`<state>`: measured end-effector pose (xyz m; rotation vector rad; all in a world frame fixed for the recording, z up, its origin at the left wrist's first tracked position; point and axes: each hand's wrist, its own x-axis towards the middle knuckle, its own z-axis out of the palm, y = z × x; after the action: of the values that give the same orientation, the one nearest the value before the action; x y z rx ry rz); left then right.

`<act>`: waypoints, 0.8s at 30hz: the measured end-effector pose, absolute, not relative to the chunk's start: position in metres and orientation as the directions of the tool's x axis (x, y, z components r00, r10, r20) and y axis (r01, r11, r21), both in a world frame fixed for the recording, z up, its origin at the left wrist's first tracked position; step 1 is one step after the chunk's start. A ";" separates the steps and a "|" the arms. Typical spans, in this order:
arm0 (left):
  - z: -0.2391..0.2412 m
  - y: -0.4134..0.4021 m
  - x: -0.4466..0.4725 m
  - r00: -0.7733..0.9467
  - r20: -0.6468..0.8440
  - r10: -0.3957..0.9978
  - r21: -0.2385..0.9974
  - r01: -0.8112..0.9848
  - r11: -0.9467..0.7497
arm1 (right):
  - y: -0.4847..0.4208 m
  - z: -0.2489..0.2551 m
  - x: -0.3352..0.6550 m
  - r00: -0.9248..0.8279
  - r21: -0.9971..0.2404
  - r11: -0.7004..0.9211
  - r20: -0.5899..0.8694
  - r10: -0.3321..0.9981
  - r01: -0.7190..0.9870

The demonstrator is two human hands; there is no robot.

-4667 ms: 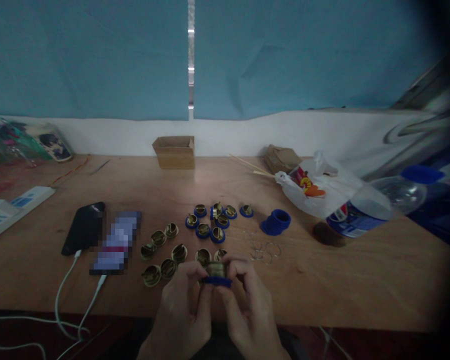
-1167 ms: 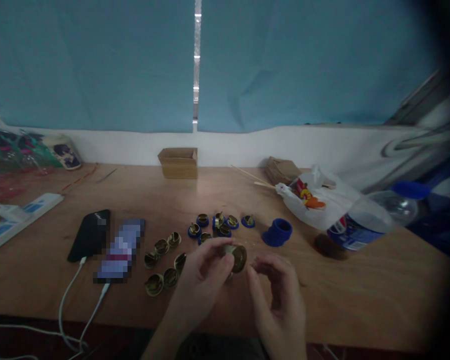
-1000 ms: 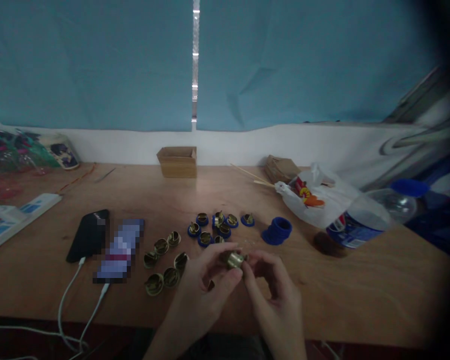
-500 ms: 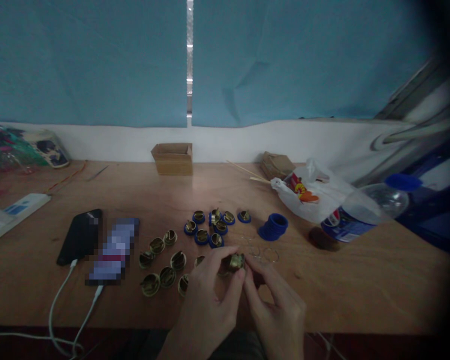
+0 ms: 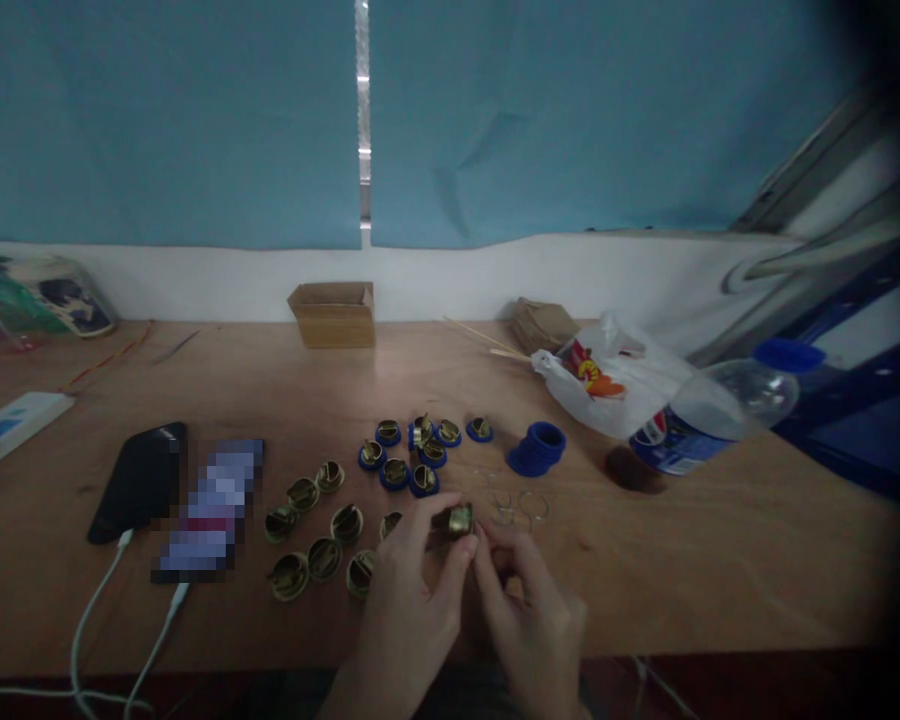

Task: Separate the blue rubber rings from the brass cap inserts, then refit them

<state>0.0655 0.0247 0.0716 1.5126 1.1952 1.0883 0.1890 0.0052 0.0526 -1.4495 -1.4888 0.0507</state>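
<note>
Between the thumb and fingers of my left hand (image 5: 418, 590) is a small round brass-coloured metal fitting (image 5: 460, 519), held above the table. My right hand (image 5: 529, 605) pinches at the right side of the same fitting; its fingertips hide that edge. Left of my hands stand several loose brass fittings (image 5: 325, 558), each with a bar across its open top. Behind my hands is a cluster of similar fittings with blue rings (image 5: 394, 474) around their bases. A stack of blue rings (image 5: 538, 449) leans at the right, and several thin wire rings (image 5: 532, 505) lie in front of it.
On the left are a black power bank (image 5: 139, 480), a phone (image 5: 214, 510) with cables and a white power strip (image 5: 19, 425). A cardboard box (image 5: 335, 318) stands at the back. To the right are a plastic bag (image 5: 607, 385) and a bottle (image 5: 709, 425) lying tilted.
The view has shifted slightly, so everything sits a little further left. Both hands still hold the brass fitting, which has turned slightly.
</note>
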 end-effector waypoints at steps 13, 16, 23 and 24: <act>0.076 0.025 0.058 0.242 0.246 0.939 0.923 0.237 -0.303 | 0.018 0.059 0.192 0.048 -0.992 0.040 0.034 0.998 -0.121; 0.076 0.023 0.061 0.226 0.323 0.919 0.893 0.248 -0.375 | 0.018 0.054 0.191 0.068 -0.983 0.027 0.015 0.998 -0.182; 0.070 0.018 0.069 0.131 0.381 0.915 0.875 0.269 -0.403 | 0.014 0.045 0.181 0.113 -0.937 -0.020 -0.063 0.992 -0.348; 0.068 0.017 0.070 0.115 0.392 0.913 0.871 0.273 -0.408 | 0.014 0.046 0.179 0.122 -0.930 -0.034 -0.084 0.989 -0.366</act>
<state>0.0702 0.0165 0.0681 1.7721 1.1547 1.3125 0.1791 0.0140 0.0456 -1.0349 -0.8076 1.3051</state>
